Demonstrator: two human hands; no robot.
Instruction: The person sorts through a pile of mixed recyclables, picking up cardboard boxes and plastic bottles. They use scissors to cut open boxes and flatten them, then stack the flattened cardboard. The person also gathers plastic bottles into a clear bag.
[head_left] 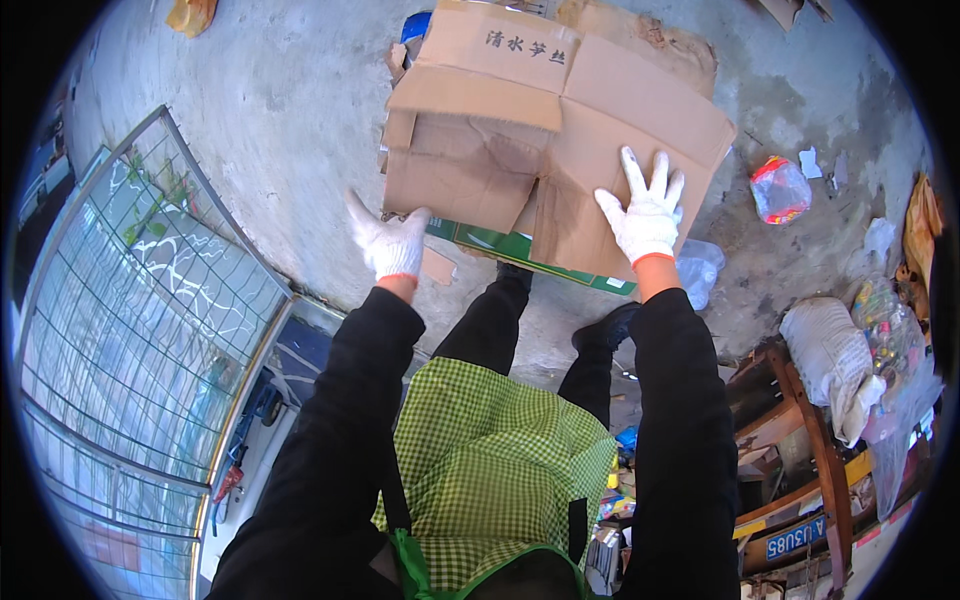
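Note:
A flattened brown cardboard box [625,110] with open flaps lies in front of me on top of other cardboard. A darker damp-looking patch marks its middle. My right hand [645,210], in a white glove with an orange cuff, rests on the right flap with its fingers spread. My left hand [390,240], gloved alike, is at the near left corner of the box with thumb and fingers apart. Whether it touches that corner I cannot tell. Beneath the near edge, a green printed carton [500,243] sticks out.
A wire-mesh frame [165,270] stands on the left. On the concrete floor [270,110] to the right lies a clear plastic bundle with red [781,190], beside a crumpled plastic bag [700,270]. Stuffed sacks [825,345] and a brown wooden frame [815,440] are at lower right.

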